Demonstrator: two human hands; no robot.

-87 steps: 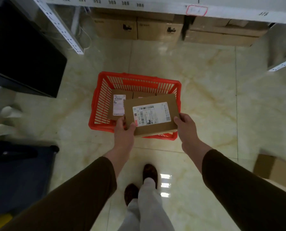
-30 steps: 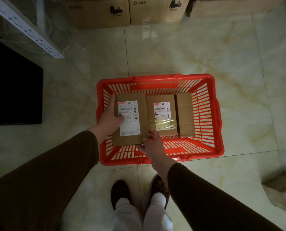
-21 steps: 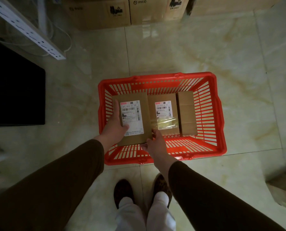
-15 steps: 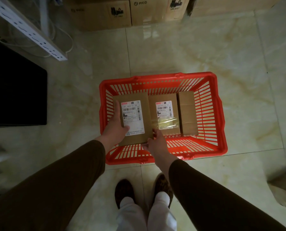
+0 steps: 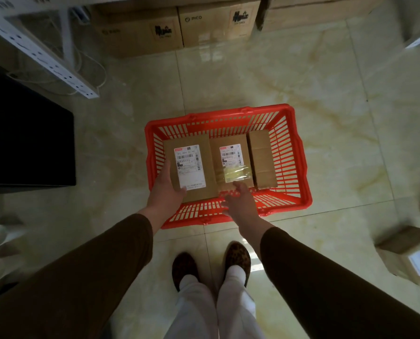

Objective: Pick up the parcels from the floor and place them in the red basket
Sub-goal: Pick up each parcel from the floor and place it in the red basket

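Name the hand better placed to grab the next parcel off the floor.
Right. The right hand is open and free, and the floor parcel lies on its side; the left hand holds the labelled parcel.

Left hand gripped labelled parcel inside red basket; right hand hovered open just beside it, two parcels alongside.

Red slatted plastic basket mid-frame on pale marble-tile floor; three brown cardboard parcels side by side inside. Large brown cartons along upper edge. Two more cardboard boxes lower right.
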